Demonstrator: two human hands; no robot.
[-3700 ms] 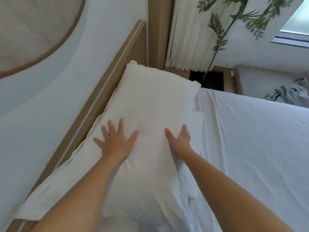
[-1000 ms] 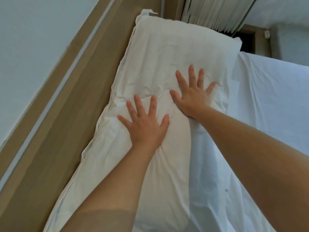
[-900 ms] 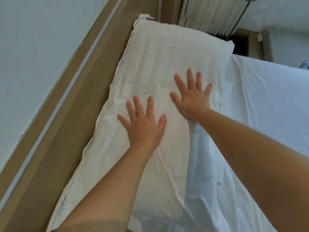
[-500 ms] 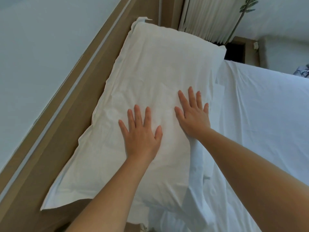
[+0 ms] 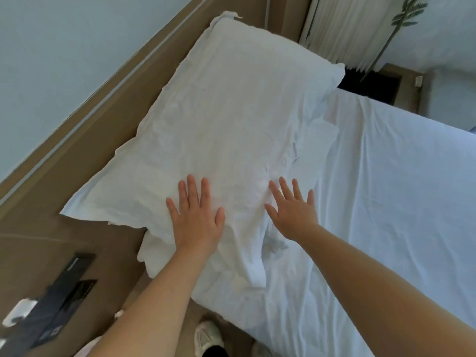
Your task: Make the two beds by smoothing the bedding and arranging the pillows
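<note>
A: Where is the pillow?
B: At the head of the bed, against the headboard.
A: And the hands?
B: Left hand and right hand lie flat on it; fingers straight and spread, gripping nothing.

Soft, bright daylight fills the room. Shadows are faint. The white pillow looks a bit washed out. Edges bend, and the bottom-left corner is blurry.
</note>
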